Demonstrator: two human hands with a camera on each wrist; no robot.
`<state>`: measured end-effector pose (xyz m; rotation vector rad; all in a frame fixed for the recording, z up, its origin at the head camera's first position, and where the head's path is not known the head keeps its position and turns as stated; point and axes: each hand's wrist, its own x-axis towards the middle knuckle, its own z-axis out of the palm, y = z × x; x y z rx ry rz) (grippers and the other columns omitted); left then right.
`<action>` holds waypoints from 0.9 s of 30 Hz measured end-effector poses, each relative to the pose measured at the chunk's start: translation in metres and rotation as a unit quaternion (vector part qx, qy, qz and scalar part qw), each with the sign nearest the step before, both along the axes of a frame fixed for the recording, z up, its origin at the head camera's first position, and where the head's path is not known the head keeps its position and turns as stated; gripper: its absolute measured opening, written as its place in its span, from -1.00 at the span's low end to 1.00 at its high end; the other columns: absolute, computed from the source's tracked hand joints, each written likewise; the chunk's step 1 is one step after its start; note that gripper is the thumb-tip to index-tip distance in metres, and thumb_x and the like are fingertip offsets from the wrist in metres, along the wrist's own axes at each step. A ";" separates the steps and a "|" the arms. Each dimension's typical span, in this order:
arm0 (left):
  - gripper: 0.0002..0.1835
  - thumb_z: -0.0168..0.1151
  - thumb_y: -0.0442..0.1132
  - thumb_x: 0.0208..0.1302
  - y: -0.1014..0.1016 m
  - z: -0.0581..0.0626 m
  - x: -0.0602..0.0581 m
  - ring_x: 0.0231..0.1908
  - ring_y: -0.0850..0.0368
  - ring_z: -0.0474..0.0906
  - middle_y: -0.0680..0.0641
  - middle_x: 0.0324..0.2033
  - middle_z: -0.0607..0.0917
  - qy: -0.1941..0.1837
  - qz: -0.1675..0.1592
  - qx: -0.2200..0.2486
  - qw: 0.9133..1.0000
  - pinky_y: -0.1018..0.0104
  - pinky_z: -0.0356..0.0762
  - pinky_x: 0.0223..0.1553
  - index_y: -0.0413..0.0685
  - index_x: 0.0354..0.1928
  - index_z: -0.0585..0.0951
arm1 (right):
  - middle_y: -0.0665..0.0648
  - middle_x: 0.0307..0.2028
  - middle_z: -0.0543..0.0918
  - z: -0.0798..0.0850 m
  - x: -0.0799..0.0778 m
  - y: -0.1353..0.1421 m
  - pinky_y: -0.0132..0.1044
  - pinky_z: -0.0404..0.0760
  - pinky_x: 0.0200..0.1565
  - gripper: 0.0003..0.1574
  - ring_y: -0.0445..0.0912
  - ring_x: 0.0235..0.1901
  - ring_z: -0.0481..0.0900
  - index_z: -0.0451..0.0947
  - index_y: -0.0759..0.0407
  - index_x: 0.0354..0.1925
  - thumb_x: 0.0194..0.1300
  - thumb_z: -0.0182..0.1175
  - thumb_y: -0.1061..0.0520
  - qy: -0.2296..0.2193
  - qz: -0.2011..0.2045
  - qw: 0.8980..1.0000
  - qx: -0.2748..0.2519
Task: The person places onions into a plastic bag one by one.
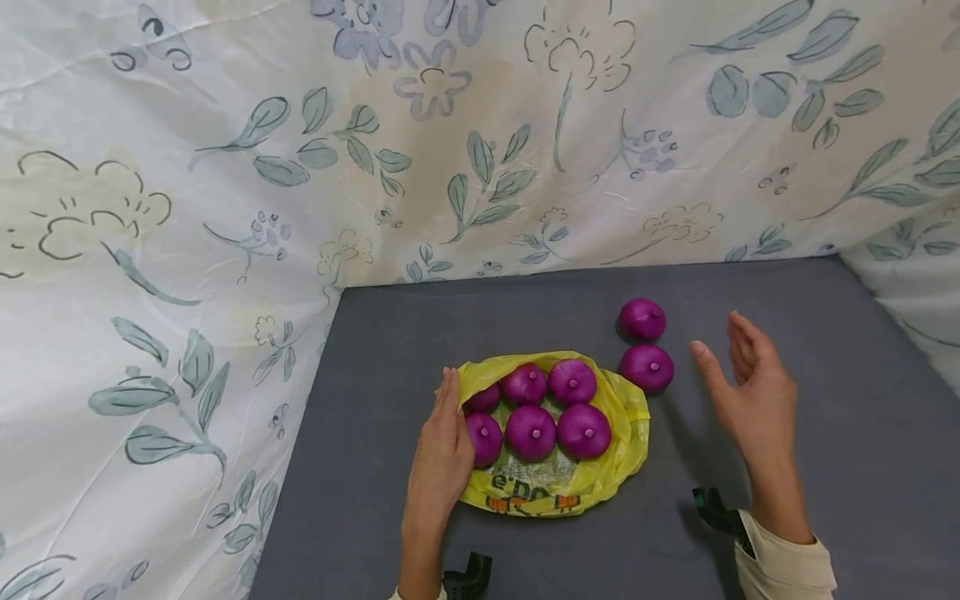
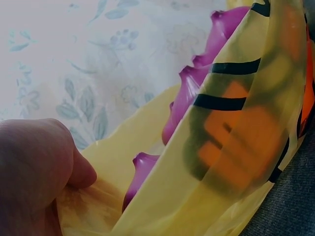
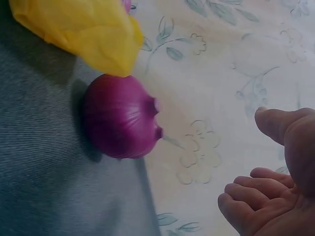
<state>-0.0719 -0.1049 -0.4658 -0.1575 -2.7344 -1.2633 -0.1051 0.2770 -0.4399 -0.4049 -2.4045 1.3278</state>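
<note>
A yellow plastic bag [image 1: 630, 417] lies with its mouth spread wide, and several purple onions [image 1: 531, 433] sit inside it. My left hand [image 1: 442, 446] grips the bag's left edge; the left wrist view shows the thumb [image 2: 81, 169] against the yellow plastic, while the other fingers are mostly hidden there. To the right of the bag are two loose onions, a nearer one [image 1: 647, 368] beside the bag's edge and a farther one [image 1: 642, 320] just behind it. My right hand [image 1: 757, 396] is raised right of these onions, thumb and fingers apart, holding nothing.
A dark grey cloth [image 1: 360, 467] covers the tabletop. Behind it and on both sides hangs a pale floral curtain [image 1: 262, 217], close to the table's back edge. A black wrist mount [image 1: 720, 512] shows at the right wrist, another black mount [image 1: 468, 577] at the left.
</note>
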 end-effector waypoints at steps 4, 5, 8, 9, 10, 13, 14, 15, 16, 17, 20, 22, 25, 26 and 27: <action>-0.34 -0.09 -0.33 0.69 0.000 -0.001 0.000 0.63 0.07 0.04 0.10 0.66 0.07 -0.004 0.000 0.000 1.000 -0.06 0.17 0.53 0.11 0.70 0.06 | 0.08 0.57 0.29 -0.010 -0.003 0.004 -0.32 0.33 0.43 -0.04 0.02 0.52 0.31 0.16 -0.13 0.67 0.49 0.31 -0.20 -0.026 0.018 0.999 -0.005; -0.34 -0.09 -0.33 0.70 0.000 -0.001 0.000 0.62 0.07 0.04 0.10 0.66 0.07 -0.005 0.000 0.000 1.000 -0.06 0.17 0.53 0.11 0.70 0.06 | 0.09 0.58 0.28 -0.013 -0.004 0.005 -0.30 0.33 0.43 -0.02 0.05 0.53 0.30 0.13 -0.11 0.68 0.49 0.30 -0.21 -0.032 0.026 0.999 -0.003; -0.35 -0.10 -0.32 0.70 0.000 -0.001 0.000 0.63 0.06 0.04 0.10 0.66 0.07 -0.007 0.001 0.003 1.000 -0.07 0.17 0.53 0.11 0.71 0.06 | 0.14 0.60 0.24 -0.020 -0.005 0.007 -0.18 0.32 0.44 0.03 0.15 0.53 0.27 0.07 -0.05 0.70 0.51 0.27 -0.25 -0.049 0.055 0.997 0.005; -0.35 -0.10 -0.32 0.70 0.000 -0.001 0.000 0.63 0.06 0.04 0.10 0.66 0.07 -0.008 0.001 0.005 1.000 -0.07 0.17 0.53 0.11 0.71 0.06 | 0.15 0.60 0.22 -0.023 -0.005 0.006 -0.11 0.32 0.44 0.05 0.17 0.54 0.26 0.05 -0.03 0.71 0.51 0.26 -0.26 -0.055 0.065 0.996 0.008; -0.35 -0.10 -0.32 0.70 0.000 0.000 0.000 0.63 0.06 0.05 0.10 0.66 0.07 -0.008 0.001 0.006 1.000 -0.07 0.17 0.53 0.10 0.71 0.06 | 0.17 0.61 0.21 -0.025 -0.006 0.006 -0.06 0.32 0.43 0.06 0.19 0.54 0.25 0.03 -0.01 0.71 0.51 0.25 -0.27 -0.061 0.074 0.995 0.011; -0.35 -0.10 -0.32 0.70 0.000 -0.001 -0.001 0.63 0.06 0.04 0.10 0.66 0.07 -0.009 0.002 0.008 1.000 -0.07 0.16 0.53 0.10 0.71 0.05 | 0.24 0.61 0.21 -0.031 -0.007 0.003 0.12 0.33 0.38 0.10 0.25 0.53 0.25 0.02 0.05 0.71 0.50 0.26 -0.28 -0.072 0.096 0.993 0.017; -0.34 -0.10 -0.33 0.70 0.000 -0.001 0.000 0.63 0.07 0.04 0.10 0.66 0.06 -0.009 0.001 0.008 1.000 -0.07 0.16 0.53 0.11 0.71 0.05 | 0.26 0.60 0.21 -0.032 -0.008 0.002 0.17 0.33 0.36 0.11 0.27 0.53 0.26 0.02 0.08 0.71 0.49 0.27 -0.29 -0.074 0.101 0.992 0.019; -0.34 -0.10 -0.33 0.70 0.000 -0.002 0.000 0.63 0.07 0.03 0.11 0.66 0.06 -0.009 -0.001 0.007 1.000 -0.07 0.17 0.53 0.11 0.71 0.05 | 0.29 0.60 0.21 -0.034 -0.008 0.000 0.22 0.34 0.35 0.13 0.30 0.52 0.26 0.01 0.10 0.71 0.49 0.28 -0.29 -0.076 0.107 0.991 0.023; -0.34 -0.10 -0.33 0.70 -0.001 -0.002 -0.001 0.63 0.08 0.03 0.11 0.66 0.05 -0.009 -0.002 0.007 1.000 -0.07 0.18 0.52 0.11 0.71 0.04 | 0.31 0.60 0.22 -0.035 -0.009 -0.001 0.25 0.34 0.33 0.14 0.31 0.52 0.27 0.02 0.13 0.71 0.48 0.29 -0.28 -0.076 0.112 0.991 0.025; -0.34 -0.10 -0.33 0.70 -0.001 -0.002 -0.001 0.63 0.09 0.02 0.11 0.66 0.05 -0.008 -0.003 0.006 1.000 -0.07 0.19 0.52 0.11 0.71 0.04 | 0.33 0.59 0.22 -0.037 -0.010 -0.002 0.28 0.35 0.32 0.14 0.33 0.51 0.28 0.02 0.15 0.70 0.48 0.30 -0.28 -0.075 0.117 0.990 0.030; -0.34 -0.10 -0.34 0.69 -0.002 -0.004 -0.001 0.62 0.11 0.03 0.12 0.66 0.05 -0.005 -0.004 0.005 1.000 -0.06 0.21 0.51 0.11 0.71 0.05 | 0.37 0.59 0.23 -0.041 -0.011 -0.007 0.33 0.35 0.30 0.17 0.36 0.51 0.27 0.02 0.21 0.69 0.47 0.32 -0.27 -0.073 0.132 0.988 0.038; -0.34 -0.10 -0.35 0.69 -0.002 -0.004 -0.001 0.62 0.11 0.04 0.11 0.66 0.05 -0.002 -0.003 0.004 1.000 -0.06 0.22 0.51 0.10 0.70 0.06 | 0.39 0.58 0.23 -0.044 -0.013 -0.009 0.34 0.36 0.30 0.18 0.38 0.50 0.27 0.03 0.24 0.68 0.45 0.34 -0.26 -0.073 0.141 0.986 0.041; -0.35 -0.11 -0.34 0.69 -0.003 -0.004 -0.001 0.62 0.10 0.04 0.11 0.66 0.05 -0.001 -0.002 0.003 1.000 -0.06 0.22 0.51 0.10 0.70 0.07 | 0.45 0.57 0.23 -0.047 -0.015 -0.013 0.36 0.37 0.28 0.19 0.41 0.49 0.27 0.04 0.28 0.67 0.44 0.36 -0.24 -0.075 0.153 0.984 0.047; -0.35 -0.12 -0.33 0.70 -0.004 -0.005 -0.001 0.63 0.09 0.04 0.11 0.66 0.05 0.000 -0.002 0.004 1.000 -0.06 0.23 0.51 0.10 0.70 0.07 | 0.46 0.56 0.24 -0.048 -0.016 -0.014 0.36 0.38 0.27 0.19 0.42 0.48 0.28 0.05 0.29 0.67 0.43 0.37 -0.24 -0.075 0.156 0.984 0.051; -0.36 -0.13 -0.32 0.70 -0.004 -0.005 -0.002 0.63 0.09 0.04 0.10 0.66 0.05 0.000 -0.003 0.005 1.000 -0.06 0.23 0.51 0.10 0.70 0.07 | 0.48 0.55 0.24 -0.049 -0.017 -0.015 0.36 0.39 0.27 0.19 0.43 0.48 0.29 0.06 0.29 0.66 0.42 0.38 -0.23 -0.075 0.158 0.983 0.054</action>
